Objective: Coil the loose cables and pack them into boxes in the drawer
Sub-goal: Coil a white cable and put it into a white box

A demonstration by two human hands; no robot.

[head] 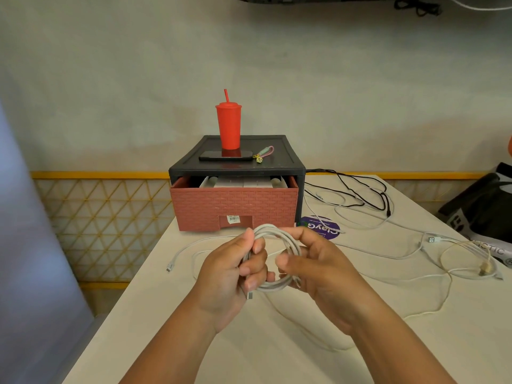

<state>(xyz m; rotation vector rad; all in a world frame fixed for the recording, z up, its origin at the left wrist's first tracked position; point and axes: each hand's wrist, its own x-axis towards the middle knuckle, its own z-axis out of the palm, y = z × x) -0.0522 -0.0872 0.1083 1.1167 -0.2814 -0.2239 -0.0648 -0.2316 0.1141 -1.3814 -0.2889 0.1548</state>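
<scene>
The thin white cable coil [270, 228], held above the pale table [194, 342], looks light, limp and springy, so its loops need clamping together. The left hand [230, 275] grips its left side with curled fingers and the right hand [318, 273] pinches its right, near the brick-patterned red drawer [234, 207].

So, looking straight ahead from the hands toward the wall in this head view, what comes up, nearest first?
The coiled white cable gripped by the left hand and right hand → brick-patterned drawer, partly open → white boxes inside it → black phone on the cabinet top → red cup.
</scene>
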